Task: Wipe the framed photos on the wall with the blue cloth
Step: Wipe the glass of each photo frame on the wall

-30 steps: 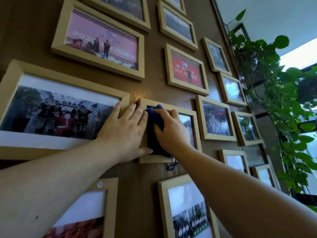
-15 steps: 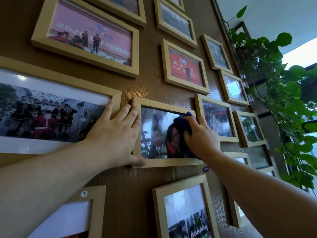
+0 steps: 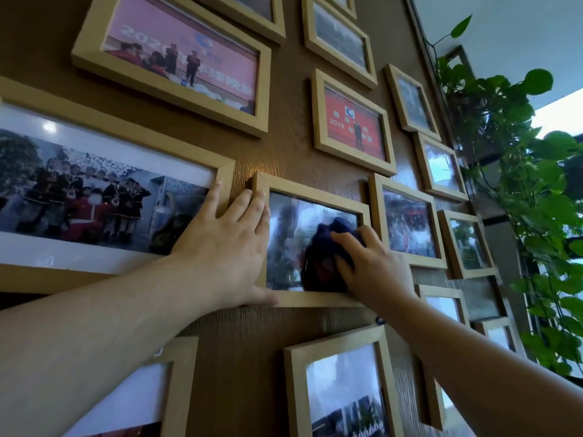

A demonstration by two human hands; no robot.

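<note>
Blue cloth (image 3: 325,257), dark, soft and bunched, was found pressed against the glass of the small pale wooden photo frame (image 3: 310,299) at the centre of the brown wood-grain wall (image 3: 293,152). The cloth was gripped under the curled fingers of the right hand (image 3: 373,269), over the lower right part of the glass. The left hand (image 3: 225,247) was laid flat and open, holding nothing, its fingertips on the frame's left edge and its thumb under the lower left corner; one finger was seen touching the large pale framed group photo (image 3: 225,181) just beside it. Streaks were noted on the glass. The cloth was judged light and limp, best kept wadded in the palm. The frame was judged light and liable to swing or lift from its hanging, and the glass fragile; bracing at the wooden edge, not the pane, was considered advisable. Numerous other frames were judged not yet wiped.
</note>
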